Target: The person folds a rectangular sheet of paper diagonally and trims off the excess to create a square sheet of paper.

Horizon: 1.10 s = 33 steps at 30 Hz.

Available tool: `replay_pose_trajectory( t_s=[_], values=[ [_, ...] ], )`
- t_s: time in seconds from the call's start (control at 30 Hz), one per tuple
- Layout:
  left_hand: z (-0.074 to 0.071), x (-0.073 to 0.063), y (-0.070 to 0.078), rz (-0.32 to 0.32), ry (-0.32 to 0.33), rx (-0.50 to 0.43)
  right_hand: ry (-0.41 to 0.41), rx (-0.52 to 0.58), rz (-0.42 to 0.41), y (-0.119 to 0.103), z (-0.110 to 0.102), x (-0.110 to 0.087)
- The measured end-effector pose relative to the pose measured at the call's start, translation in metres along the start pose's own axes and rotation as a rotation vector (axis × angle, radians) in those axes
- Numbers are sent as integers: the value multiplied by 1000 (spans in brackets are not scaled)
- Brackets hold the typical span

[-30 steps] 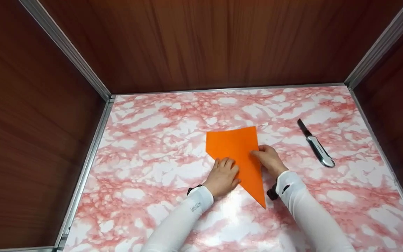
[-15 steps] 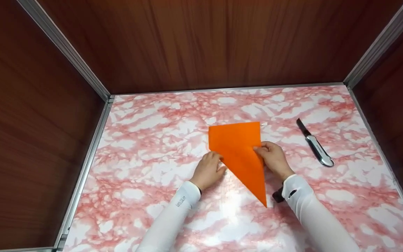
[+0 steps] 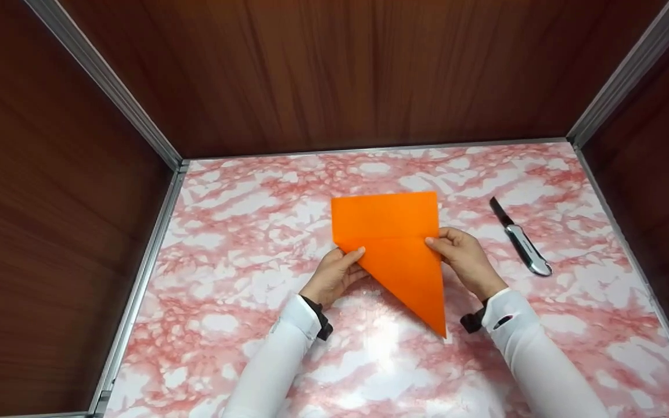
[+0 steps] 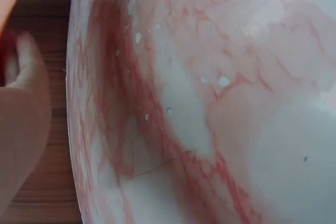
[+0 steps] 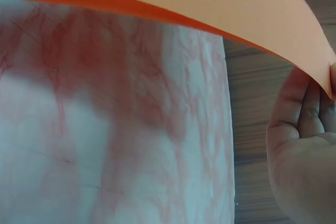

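Note:
A folded sheet of orange paper is held up over the table, its top squared off and its lower end tapering to a point at the right. A faint crease runs across it. My left hand pinches the slanted left edge, thumb on top and fingers beneath. On the straight right edge, my right hand pinches the paper, thumb in front. The right wrist view shows the fingers of that hand behind the paper. Only part of the left hand shows at the left wrist view's border.
A utility knife with its dark blade out lies on the right of the table. The red-and-white marbled tabletop is bounded by dark wood-grain panels at the back and sides, with metal rails along the edges.
My left hand has gone from lying on the paper to pinching its slanted left edge with the thumb on top. The paper is lifted and its top edge has moved up. The knife has stayed put.

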<state>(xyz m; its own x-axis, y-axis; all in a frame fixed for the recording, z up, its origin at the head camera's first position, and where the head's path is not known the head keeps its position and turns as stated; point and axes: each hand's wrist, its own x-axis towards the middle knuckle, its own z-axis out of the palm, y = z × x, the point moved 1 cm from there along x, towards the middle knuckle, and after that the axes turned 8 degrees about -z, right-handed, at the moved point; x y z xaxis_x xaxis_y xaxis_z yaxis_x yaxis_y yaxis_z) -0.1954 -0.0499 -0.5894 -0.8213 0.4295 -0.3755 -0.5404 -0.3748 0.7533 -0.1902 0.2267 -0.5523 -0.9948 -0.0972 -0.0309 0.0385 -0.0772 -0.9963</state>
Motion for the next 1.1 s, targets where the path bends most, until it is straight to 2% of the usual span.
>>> replay_pose_trajectory(
  t_s=[0.17,0.37,0.63,0.73,0.97,1.1],
  values=[
    [-1,-2,5,40,-10,13,-9,-29,-8,-5,-3,-2],
    [2,-6,9,51,-20,12,-26,-96,-16,-5,-8,-2],
    [6,-6,11,72,2,54,-22,-73,-44,-4,-8,-3],
    [5,-8,13,63,-18,71,-33,-85,-39,-5,-9,-4],
    [0,-12,23,-3,-103,93,-53,-92,-29,-7,-14,-4],
    [-2,-12,28,36,-120,140,-44,-69,-44,-8,-16,-3]
  ],
)
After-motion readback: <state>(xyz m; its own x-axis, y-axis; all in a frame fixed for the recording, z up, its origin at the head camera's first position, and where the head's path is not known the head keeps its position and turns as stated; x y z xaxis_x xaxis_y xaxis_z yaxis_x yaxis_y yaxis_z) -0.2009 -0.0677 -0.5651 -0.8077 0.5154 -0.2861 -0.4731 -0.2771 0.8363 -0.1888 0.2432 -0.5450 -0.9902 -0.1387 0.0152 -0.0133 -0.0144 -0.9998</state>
